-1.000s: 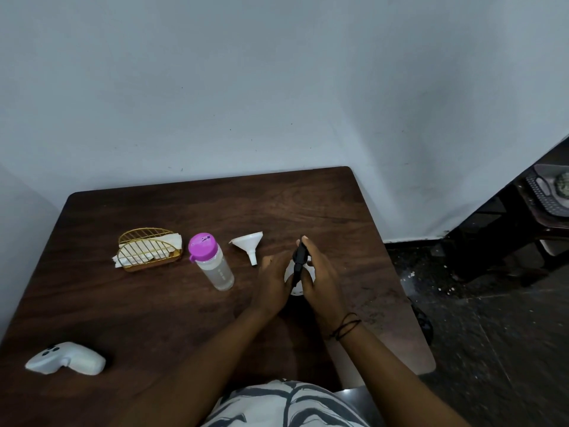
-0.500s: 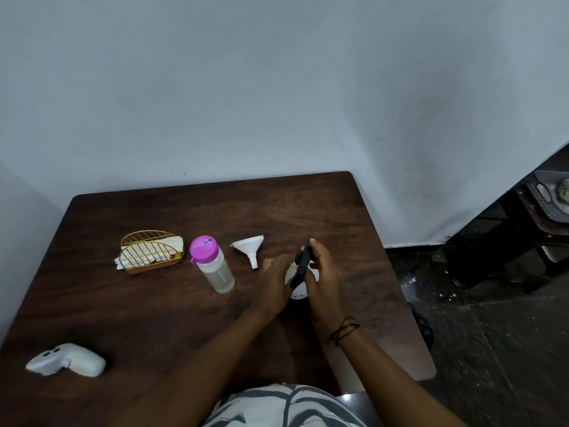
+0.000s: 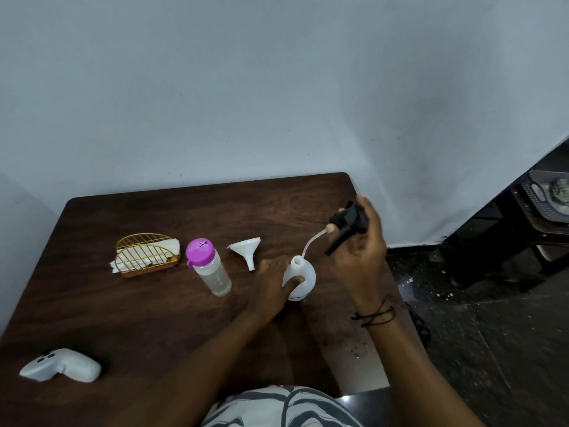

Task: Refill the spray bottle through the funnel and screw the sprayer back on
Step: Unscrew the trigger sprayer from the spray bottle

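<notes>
A small white spray bottle stands on the dark wooden table, its neck open. My left hand grips its body from the left. My right hand holds the black sprayer head lifted up and to the right of the bottle. The sprayer's thin clear tube still reaches down to the bottle's mouth. A white funnel lies on its side just left of my left hand. Further left stands a clear bottle with a pink cap, holding clear liquid.
A gold wire holder with white napkins sits at the left. A white handheld controller lies near the table's front left corner. The table's right edge drops to a dark floor, with dark furniture beyond. A pale wall rises behind.
The sprayer head was on the bottle between both hands. Now my right hand has lifted it off, up and to the right, drawing the tube out. My left hand stays on the bottle.
</notes>
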{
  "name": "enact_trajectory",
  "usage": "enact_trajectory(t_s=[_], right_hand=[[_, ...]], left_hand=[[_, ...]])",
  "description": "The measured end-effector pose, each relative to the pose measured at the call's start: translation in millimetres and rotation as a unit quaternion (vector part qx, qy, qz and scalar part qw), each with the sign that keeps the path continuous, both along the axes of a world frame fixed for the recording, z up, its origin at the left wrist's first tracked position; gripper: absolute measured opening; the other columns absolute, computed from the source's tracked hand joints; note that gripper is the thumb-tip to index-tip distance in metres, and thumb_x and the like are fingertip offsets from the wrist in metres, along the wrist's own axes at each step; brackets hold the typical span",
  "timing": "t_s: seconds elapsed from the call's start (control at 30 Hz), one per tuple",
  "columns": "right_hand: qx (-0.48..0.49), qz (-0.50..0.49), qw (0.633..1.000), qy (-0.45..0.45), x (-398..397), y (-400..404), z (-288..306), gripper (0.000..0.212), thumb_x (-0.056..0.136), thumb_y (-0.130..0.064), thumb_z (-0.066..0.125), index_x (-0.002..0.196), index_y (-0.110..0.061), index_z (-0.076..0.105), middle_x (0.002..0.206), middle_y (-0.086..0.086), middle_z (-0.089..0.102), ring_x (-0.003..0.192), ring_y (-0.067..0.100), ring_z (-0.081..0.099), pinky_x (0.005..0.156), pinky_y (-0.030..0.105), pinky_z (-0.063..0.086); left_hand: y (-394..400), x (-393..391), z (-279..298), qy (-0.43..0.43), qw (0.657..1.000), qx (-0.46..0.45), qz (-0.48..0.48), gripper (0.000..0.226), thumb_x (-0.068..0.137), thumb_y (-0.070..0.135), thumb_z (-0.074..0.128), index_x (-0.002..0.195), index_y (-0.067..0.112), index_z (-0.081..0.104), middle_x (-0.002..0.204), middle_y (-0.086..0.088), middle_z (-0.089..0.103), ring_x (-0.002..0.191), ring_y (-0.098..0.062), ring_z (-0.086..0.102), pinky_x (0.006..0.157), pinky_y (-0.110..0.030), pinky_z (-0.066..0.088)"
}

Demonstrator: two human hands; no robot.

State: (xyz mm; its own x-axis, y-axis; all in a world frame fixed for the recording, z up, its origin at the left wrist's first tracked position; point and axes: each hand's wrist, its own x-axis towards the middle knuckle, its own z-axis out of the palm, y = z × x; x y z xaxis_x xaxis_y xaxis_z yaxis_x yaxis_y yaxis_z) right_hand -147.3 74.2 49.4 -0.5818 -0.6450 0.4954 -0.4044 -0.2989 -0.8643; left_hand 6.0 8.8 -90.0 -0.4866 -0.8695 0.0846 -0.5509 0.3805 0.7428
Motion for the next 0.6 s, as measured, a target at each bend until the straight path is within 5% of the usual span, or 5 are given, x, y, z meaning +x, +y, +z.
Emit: enact_trajectory(t_s=[0.2,0.3,0.4,0.6], right_hand=[[-0.031,-0.060,0.997,-0.030,-29,0,32,0.063,0.084,-0.010,0.075,0.140,-0.015,0.047,0.124,-0.018,0.062,0.109,0.006,0.064,0.091,0.022,0.053],[0.011,-0.110,0.994,-0.005,-45,-1,26,0.061,0.083,-0.012,0.072,0.139,-0.022,0.049,0.123,0.000,0.064,0.106,0.008,0.064,0.087,0.020,0.055],[0.127,-0.136,0.981,0.049,-63,-9,4,0.062,0.084,-0.020,0.068,0.141,-0.023,0.047,0.117,-0.002,0.057,0.100,0.003,0.057,0.081,0.006,0.045],[0.430,-0.017,0.892,0.139,-91,-17,-69,0.045,0.084,-0.021,0.069,0.126,-0.014,0.058,0.115,0.017,0.062,0.105,0.034,0.060,0.078,0.031,0.048]], left_hand=[[-1,-1,0,-0.018,1.000,-0.008,-0.001,0.049,0.091,0.052,0.063,0.131,0.024,0.057,0.129,0.008,0.061,0.124,-0.013,0.044,0.094,-0.026,0.039],[-1,-1,3,-0.015,1.000,-0.022,-0.005,0.046,0.091,0.049,0.064,0.127,0.021,0.059,0.126,0.007,0.062,0.121,-0.016,0.046,0.095,-0.030,0.043],[0,-1,5,-0.013,0.999,-0.029,-0.006,0.046,0.092,0.048,0.064,0.127,0.019,0.059,0.126,0.006,0.062,0.119,-0.016,0.046,0.096,-0.031,0.044],[3,-1,5,-0.005,1.000,-0.031,-0.004,0.045,0.092,0.048,0.063,0.127,0.020,0.059,0.124,0.006,0.062,0.118,-0.016,0.047,0.095,-0.033,0.045]])
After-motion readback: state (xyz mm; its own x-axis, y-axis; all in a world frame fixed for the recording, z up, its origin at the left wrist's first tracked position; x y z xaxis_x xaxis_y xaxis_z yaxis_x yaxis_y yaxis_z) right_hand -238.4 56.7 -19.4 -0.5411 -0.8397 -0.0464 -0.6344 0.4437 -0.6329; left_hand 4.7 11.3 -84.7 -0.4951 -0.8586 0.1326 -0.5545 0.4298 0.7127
